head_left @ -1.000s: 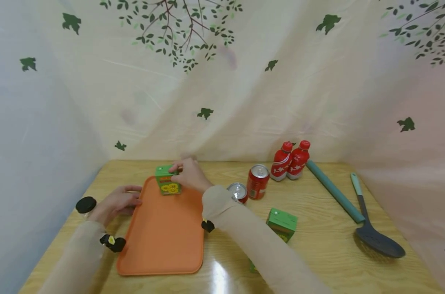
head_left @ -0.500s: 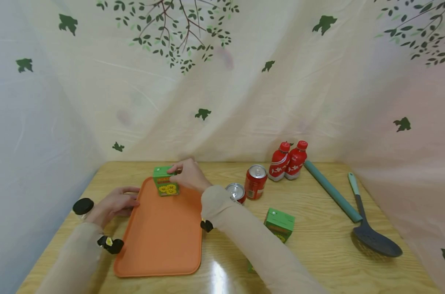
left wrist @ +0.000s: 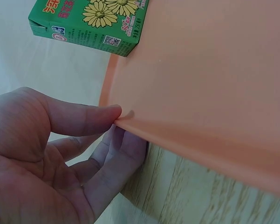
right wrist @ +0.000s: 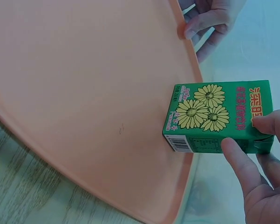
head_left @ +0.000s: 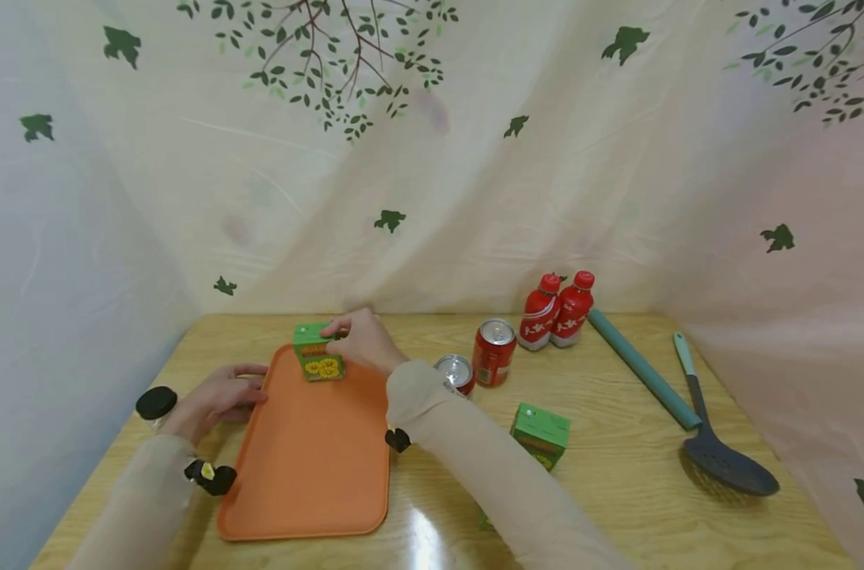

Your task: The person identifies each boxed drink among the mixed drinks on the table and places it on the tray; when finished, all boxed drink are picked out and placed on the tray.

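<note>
At the far left there is a black round disc (head_left: 157, 403) on the wrist of the person, above a pale sleeve (head_left: 135, 499). Next comes the left hand (head_left: 219, 398), which pinches the left rim of an orange tray (head_left: 310, 467): the thumb lies on top of the rim and fingers are bent below it, with almost no gap. The tray lies on the wooden table (head_left: 617, 507). At its far left corner stands a green carton (head_left: 317, 364) with yellow flowers, upright or nearly so; whether its whole bottom touches the tray, I cannot tell. The right hand (head_left: 367, 340) holds this carton near its top, the thumb and fingers opened only as wide as the box and pressed against it. To the right, a red can (head_left: 456, 372) is partly hidden by the right sleeve (head_left: 489, 475), and just beside it stands a taller-looking can (head_left: 494, 352). Nearer to the person is a second green carton (head_left: 540, 431), also partly covered by this sleeve. Farther back, two red bottles (head_left: 538, 317) stand close together. Then a teal rod (head_left: 641, 368) lies slanting, and at the extreme right rests a dark slotted spoon (head_left: 731, 467) with a light green handle end.
</note>
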`<state>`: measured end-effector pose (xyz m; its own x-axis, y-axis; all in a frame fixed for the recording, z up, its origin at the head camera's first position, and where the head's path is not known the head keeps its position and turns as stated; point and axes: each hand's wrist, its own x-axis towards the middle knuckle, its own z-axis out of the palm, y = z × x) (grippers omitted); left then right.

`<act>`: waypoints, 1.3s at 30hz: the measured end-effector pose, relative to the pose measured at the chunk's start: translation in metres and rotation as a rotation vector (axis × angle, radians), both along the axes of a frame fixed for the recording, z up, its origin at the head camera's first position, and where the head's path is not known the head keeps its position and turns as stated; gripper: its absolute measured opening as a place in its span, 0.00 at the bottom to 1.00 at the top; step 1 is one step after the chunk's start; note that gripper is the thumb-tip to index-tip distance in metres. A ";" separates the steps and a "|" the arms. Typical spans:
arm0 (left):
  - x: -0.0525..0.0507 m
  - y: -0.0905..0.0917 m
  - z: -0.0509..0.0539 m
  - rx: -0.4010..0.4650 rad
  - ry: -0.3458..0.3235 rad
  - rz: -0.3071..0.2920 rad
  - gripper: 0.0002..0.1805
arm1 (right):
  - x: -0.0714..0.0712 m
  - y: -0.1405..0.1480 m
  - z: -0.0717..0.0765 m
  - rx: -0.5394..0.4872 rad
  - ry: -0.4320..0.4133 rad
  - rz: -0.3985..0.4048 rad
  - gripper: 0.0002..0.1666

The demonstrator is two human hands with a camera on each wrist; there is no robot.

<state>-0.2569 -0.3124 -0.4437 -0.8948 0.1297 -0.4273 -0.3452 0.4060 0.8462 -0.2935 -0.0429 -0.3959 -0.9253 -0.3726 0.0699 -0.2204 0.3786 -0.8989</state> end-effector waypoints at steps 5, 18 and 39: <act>-0.001 -0.001 0.002 -0.016 -0.003 -0.006 0.36 | -0.001 0.000 0.002 -0.035 -0.048 0.000 0.11; -0.002 -0.001 0.002 -0.008 -0.016 -0.007 0.37 | -0.004 0.020 0.032 0.249 0.053 0.175 0.20; 0.001 0.001 0.004 0.000 -0.019 -0.018 0.36 | 0.020 0.131 0.109 0.033 0.023 0.366 0.24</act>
<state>-0.2563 -0.3111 -0.4397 -0.8843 0.1452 -0.4438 -0.3537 0.4123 0.8396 -0.2733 0.0881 -0.2865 -0.7287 -0.6811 0.0717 -0.3667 0.2996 -0.8808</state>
